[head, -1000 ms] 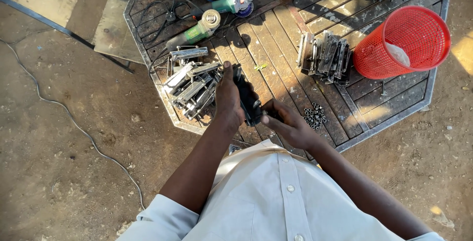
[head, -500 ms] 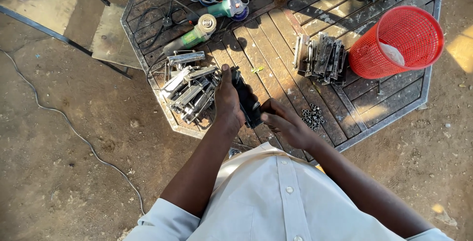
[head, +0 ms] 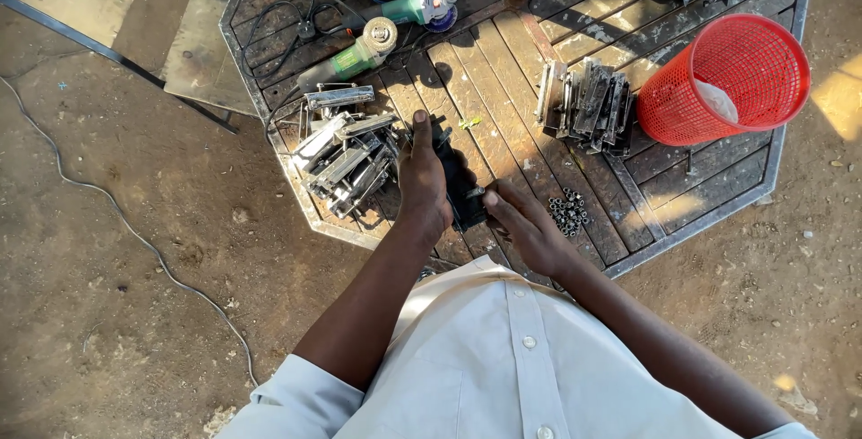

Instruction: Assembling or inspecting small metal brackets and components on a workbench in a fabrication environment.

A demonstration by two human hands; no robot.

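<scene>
Head view: the left hand (head: 422, 179) is wrapped round a black tool (head: 458, 186), thumb stretched along its side, fingers closed on the body. The tool lies on the near part of the slatted table (head: 503, 71), between the two hands. The right hand (head: 530, 228) rests at the tool's near end, fingers loosely curled, fingertips touching it; whether they pinch anything cannot be told. Just right of that hand lies a heap of small dark nuts (head: 568, 210). Left of the left hand is a pile of metal parts (head: 346, 156); a second stack (head: 584, 102) sits beside a red basket (head: 727, 80). A green grinder (head: 355, 55) lies further back.
</scene>
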